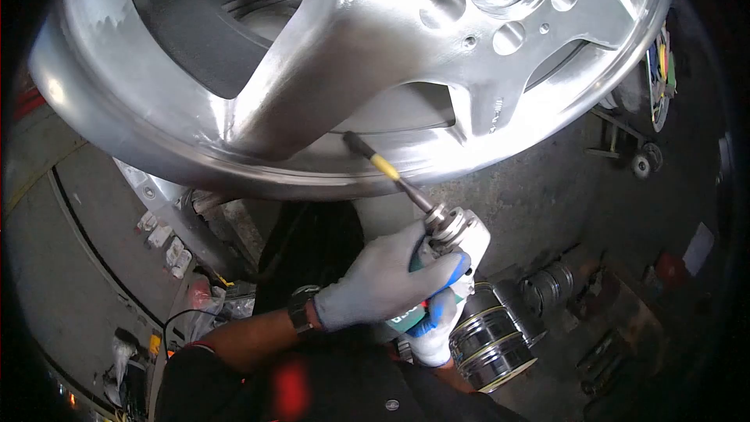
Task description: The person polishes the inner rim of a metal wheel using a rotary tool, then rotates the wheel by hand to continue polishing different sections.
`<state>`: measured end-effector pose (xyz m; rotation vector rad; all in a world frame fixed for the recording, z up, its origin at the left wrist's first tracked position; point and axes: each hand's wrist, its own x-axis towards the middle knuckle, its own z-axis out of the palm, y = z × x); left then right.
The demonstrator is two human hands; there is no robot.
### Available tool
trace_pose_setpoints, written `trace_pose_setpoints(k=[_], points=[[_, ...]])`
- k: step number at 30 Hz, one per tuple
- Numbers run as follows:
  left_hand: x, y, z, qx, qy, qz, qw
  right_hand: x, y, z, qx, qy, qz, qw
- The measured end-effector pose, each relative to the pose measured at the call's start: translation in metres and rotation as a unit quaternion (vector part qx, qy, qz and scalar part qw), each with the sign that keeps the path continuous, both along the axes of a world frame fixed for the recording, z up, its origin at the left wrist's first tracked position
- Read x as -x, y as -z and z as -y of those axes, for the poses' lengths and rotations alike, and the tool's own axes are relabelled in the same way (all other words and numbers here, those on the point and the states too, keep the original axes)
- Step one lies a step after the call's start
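Note:
A large bare-metal alloy wheel (367, 55) fills the upper view, its surface shiny and partly brushed. My left hand (375, 277), in a grey glove with blue on the fingers, wraps round the front of a hand-held power grinder (473, 234). Lower down, my right hand (433, 332), gloved alike, is closed round the green body of the same tool. From the grinder's collar a long spindle with a yellow band (384, 166) reaches up to the wheel. Its dark tip (353, 141) overlaps the edge of an opening between spokes, close to the rim.
Below right, shiny metal cylinders with yellow bands (492, 340) stand near my right hand. A wheeled metal stand (625, 148) is farther right. To the left are a pale metal frame (168, 203) and several small white blocks (164, 238), with a cable (183, 314) nearby.

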<state>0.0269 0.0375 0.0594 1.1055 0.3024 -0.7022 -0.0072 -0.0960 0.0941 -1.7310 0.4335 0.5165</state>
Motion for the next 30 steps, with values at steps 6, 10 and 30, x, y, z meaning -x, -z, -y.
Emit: trace_pose_setpoints(k=[6, 10, 30], points=[[-0.025, 0.031, 0.041, 0.147, 0.001, 0.082, 0.986, 0.004, 0.013, 0.027, 0.026, 0.142, 0.108, 0.984], [-0.008, 0.031, 0.024, 0.123, 0.031, 0.053, 0.990, 0.002, 0.007, 0.038, 0.157, -0.107, 0.148, 0.971], [-0.001, 0.006, 0.014, -0.028, 0.015, 0.008, 0.999, 0.016, 0.019, 0.024, -0.124, 0.047, 0.007, 0.991]])
